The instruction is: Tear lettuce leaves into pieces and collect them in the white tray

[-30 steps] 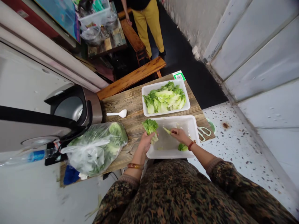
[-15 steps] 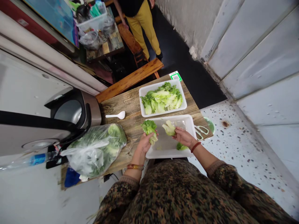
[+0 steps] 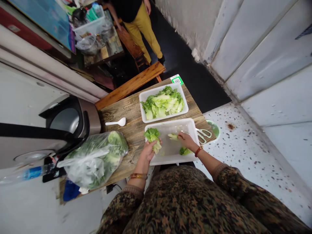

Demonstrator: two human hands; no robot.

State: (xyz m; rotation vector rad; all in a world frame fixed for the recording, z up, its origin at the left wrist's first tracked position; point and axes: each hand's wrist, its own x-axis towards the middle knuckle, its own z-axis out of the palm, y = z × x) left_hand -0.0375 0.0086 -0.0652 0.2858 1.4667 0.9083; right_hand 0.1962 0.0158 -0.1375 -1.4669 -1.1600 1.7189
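My left hand (image 3: 149, 149) is closed around a small head of lettuce (image 3: 152, 136), leafy green end pointing away from me, over the left side of the near white tray (image 3: 161, 160). Over the same tray's right half, my right hand (image 3: 186, 140) pinches a pale lettuce leaf (image 3: 173, 136). A green lettuce piece (image 3: 184, 151) lies in the tray below my right hand. Just beyond stands a second white tray (image 3: 143, 119), heaped with lettuce leaves (image 3: 163, 103).
A white rice paddle (image 3: 119, 122) and a plastic bag of lettuce (image 3: 97, 159) lie left on the wooden table (image 3: 133, 143), near an open-lidded cooker (image 3: 73, 118). Pale-handled scissors (image 3: 204, 135) stick out right of the near tray. A person (image 3: 140, 26) stands beyond a wooden bench (image 3: 136, 85).
My right hand has turned and lowered the pale leaf, now seen more edge-on. My left hand keeps its hold on the lettuce. The whole view has shifted slightly.
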